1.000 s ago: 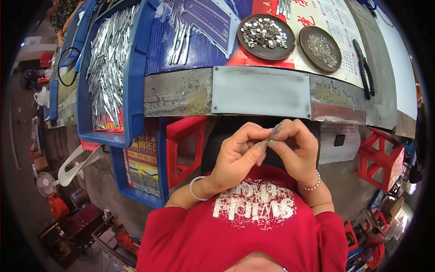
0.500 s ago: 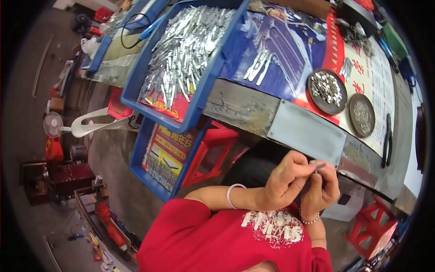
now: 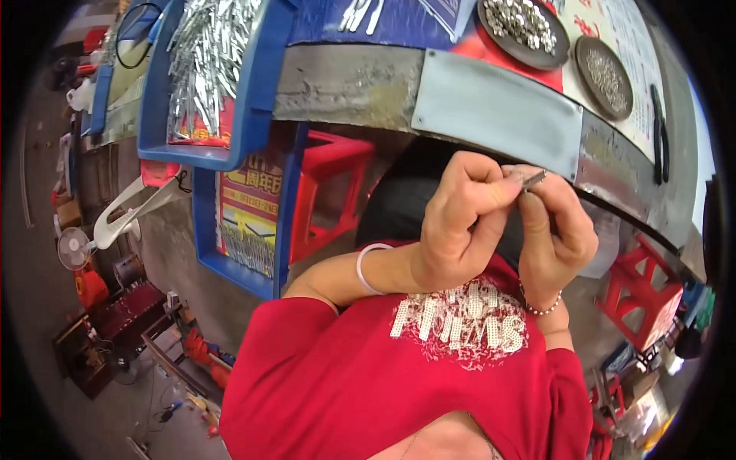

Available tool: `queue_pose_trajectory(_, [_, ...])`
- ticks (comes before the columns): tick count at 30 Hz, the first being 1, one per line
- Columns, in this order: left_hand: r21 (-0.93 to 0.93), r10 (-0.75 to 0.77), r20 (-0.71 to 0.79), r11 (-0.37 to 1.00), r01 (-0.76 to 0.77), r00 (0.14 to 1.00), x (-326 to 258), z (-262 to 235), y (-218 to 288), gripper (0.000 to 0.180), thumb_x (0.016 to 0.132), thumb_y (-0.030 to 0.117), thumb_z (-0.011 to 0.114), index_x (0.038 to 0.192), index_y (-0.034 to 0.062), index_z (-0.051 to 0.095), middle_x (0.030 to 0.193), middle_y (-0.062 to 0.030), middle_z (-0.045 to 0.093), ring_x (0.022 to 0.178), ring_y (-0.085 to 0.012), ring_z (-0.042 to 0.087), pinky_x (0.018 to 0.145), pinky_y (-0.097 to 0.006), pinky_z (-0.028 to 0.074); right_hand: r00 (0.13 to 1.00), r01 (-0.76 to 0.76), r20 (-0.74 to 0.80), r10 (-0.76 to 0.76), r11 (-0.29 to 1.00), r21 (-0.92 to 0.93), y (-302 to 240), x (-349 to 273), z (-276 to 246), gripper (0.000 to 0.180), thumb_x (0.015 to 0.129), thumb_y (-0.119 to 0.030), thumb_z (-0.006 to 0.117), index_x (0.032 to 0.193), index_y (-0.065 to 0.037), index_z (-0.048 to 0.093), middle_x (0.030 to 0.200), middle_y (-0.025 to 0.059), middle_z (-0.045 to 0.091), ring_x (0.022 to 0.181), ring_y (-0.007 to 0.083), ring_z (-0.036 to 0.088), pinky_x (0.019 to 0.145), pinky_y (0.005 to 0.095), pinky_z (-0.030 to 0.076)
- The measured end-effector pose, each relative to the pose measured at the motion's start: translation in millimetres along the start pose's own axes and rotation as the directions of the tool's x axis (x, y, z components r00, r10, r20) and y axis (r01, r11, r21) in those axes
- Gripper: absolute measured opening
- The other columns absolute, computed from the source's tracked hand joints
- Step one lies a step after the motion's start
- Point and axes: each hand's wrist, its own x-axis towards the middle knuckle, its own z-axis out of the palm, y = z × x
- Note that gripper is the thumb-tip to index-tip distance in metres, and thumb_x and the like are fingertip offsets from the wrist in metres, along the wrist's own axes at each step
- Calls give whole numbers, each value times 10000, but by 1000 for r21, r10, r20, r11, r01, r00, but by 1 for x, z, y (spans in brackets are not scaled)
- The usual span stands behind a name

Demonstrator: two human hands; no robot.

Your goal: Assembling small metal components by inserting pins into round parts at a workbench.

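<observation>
A small, dark metal strip (image 3: 535,180) is pinched between both hands, just off the table edge. My left hand (image 3: 464,218), with a white band on the wrist, is closed, thumb and forefinger on one end of it. My right hand (image 3: 558,234), wearing a beaded bracelet, is closed with its fingertips at the same piece; its exact contact is partly hidden. Beyond them lie a dark plate (image 3: 566,55) of shiny small metal pieces and a second dark plate (image 3: 615,115) of finer metal bits. Black-handled pliers (image 3: 661,138) rest to the right.
A blue tray (image 3: 257,96) heaped with silver metal strips (image 3: 211,61) stands at the far left. Below it, another blue tray (image 3: 205,238) holds more strips, beside a red stool (image 3: 333,176). A grey metal sheet (image 3: 498,115) covers part of the table edge. A second red stool (image 3: 640,295) stands right.
My view has shifted, so the table and trays sit higher and further left. Both hands still pinch the metal strip, which now shows more clearly between the fingertips.
</observation>
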Motion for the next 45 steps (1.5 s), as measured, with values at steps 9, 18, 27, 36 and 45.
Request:
queue_pose_trajectory(9, [-89, -217, -55, 973, 212, 975, -8, 10, -5, 254, 829, -93, 566, 1066, -5, 542, 902, -119, 520, 758, -184, 513, 606, -249, 432, 995, -5, -103, 1, 999, -39, 19, -8, 9, 72, 814, 1, 654, 858, 36, 609, 798, 114, 642, 687, 174, 600, 617, 252, 481])
queue_pose_trajectory(18, [-36, -85, 76, 995, 88, 993, -6, 3, -15, 241, 896, -85, 478, 1125, -13, 498, 1019, -103, 466, 777, -95, 475, 678, -191, 414, 992, 13, -122, -20, 998, -60, 30, -10, 13, 107, 864, -21, 594, 780, 29, 553, 723, 109, 575, 618, 187, 543, 578, 266, 440])
queue_pose_trajectory(27, [-109, -117, -59, 988, 110, 991, -9, 12, -10, 216, 802, -54, 556, 1007, 15, 559, 901, -122, 510, 801, -228, 523, 700, -293, 435, 969, -76, -241, 50, 992, -99, 39, -22, 22, 370, 977, -211, 453, 715, 37, 534, 672, 83, 555, 579, 136, 474, 528, 256, 369])
queue_pose_trajectory(36, [-244, -82, -122, 969, 50, 989, -12, 22, -7, 259, 784, -61, 595, 1033, 8, 580, 891, -134, 512, 814, -263, 530, 704, -317, 454, 974, -84, -189, 127, 972, 221, 64, -29, -1, 520, 970, -422, 388, 693, 2, 508, 677, 72, 508, 617, 147, 469, 551, 281, 344])
queue_pose_trajectory(45, [-237, -109, -131, 969, 76, 985, -10, 10, -4, 273, 784, -100, 576, 1026, 24, 595, 879, -106, 516, 810, -229, 537, 687, -286, 451, 999, -37, -7, 36, 992, -124, 35, -24, 22, 620, 981, -478, 281, 643, 17, 441, 619, 65, 428, 558, 152, 403, 499, 301, 271])
